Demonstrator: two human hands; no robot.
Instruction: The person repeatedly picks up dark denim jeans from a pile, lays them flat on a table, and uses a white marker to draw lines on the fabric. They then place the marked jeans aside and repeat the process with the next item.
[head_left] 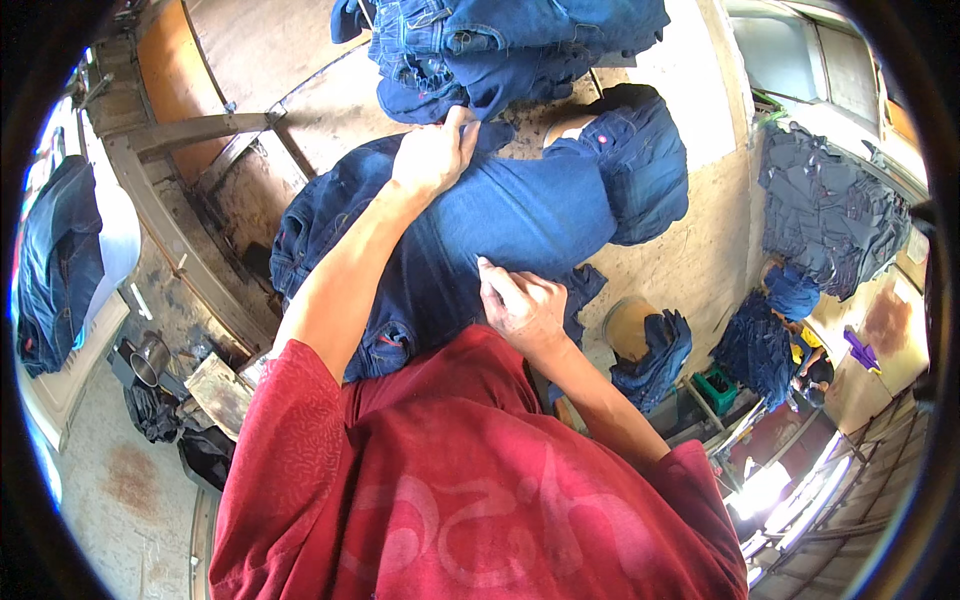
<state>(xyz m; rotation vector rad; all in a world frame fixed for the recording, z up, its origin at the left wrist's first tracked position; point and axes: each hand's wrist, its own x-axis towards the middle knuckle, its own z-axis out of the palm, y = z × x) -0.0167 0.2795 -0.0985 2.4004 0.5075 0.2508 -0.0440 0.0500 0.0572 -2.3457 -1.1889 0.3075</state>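
Note:
A pair of blue denim jeans lies spread in front of me, with its near part against my red top. My left hand is closed at the far edge of the denim, its fingers gripping the cloth there. Nearer to me, my right hand rests over the middle of the jeans. Its fingers are curled, and the forefinger and thumb come together at the cloth. Whatever may be between them is too small to make out. A bunched dark blue denim piece sits at the right end of the jeans.
A tall denim pile stands just beyond my left hand. At right are a grey garment heap, more dark denim and a green crate. Denim hangs at far left, near a metal mug. A wooden frame runs along the left.

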